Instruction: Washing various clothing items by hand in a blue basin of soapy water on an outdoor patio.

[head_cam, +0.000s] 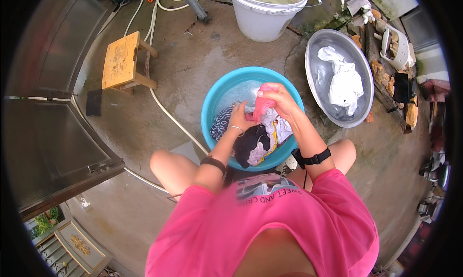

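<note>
In front of me stands a blue plastic basin (209, 132) with water and wet laundry in it. My right hand (280, 99) grips a bunched pink cloth (263, 105) and raises it above the water. The lower end of that cloth lies between the thumb and curved fingers of my left hand (241, 117), which wears a bangle. Below my hands are a black garment (249, 143), a navy and white patterned cloth (220, 123) and a white garment (280, 127) with a yellow edge. The pink cloth's underside is partly hidden by my fingers.
An oval metal basin (314, 74) to the right holds white laundry (345, 85) in water. A white bucket (258, 25) of water stands beyond. To the left are a wooden stool (119, 62) and a hose (177, 121) across the wet concrete floor. Stones (383, 74) line the right.
</note>
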Demonstrator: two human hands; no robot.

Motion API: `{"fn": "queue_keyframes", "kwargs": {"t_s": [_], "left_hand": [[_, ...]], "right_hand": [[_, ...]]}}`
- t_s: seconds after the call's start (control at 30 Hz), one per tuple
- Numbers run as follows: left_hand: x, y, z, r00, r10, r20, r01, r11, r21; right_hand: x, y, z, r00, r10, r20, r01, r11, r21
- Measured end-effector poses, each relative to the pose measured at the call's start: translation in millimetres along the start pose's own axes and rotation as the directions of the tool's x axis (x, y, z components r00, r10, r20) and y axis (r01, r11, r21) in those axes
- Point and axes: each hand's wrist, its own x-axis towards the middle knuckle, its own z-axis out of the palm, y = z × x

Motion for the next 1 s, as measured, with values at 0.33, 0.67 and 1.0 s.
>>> {"fn": "queue_keyframes", "kwargs": {"t_s": [0.33, 0.67, 1.0], "left_hand": [[24.9, 55.0, -21.0, 0.998, -0.039, 0.039, 0.052, 0.897, -0.440], [46.6, 60.8, -94.0, 0.998, -0.062, -0.018, 0.047, 0.893, -0.448], [48.8, 25.5, -57.9, 0.982, 0.051, -0.180, -0.046, 0.998, 0.033]], "right_hand": [[-103.6, -171.4, 54.9, 0.548, -0.808, 0.217, 0.671, 0.579, 0.463], [-97.5, -156.8, 15.1, 0.822, -0.532, 0.201, 0.447, 0.386, -0.807], [62.0, 34.3, -67.0, 0.994, -0.109, -0.006, -0.035, -0.262, -0.965]]}}
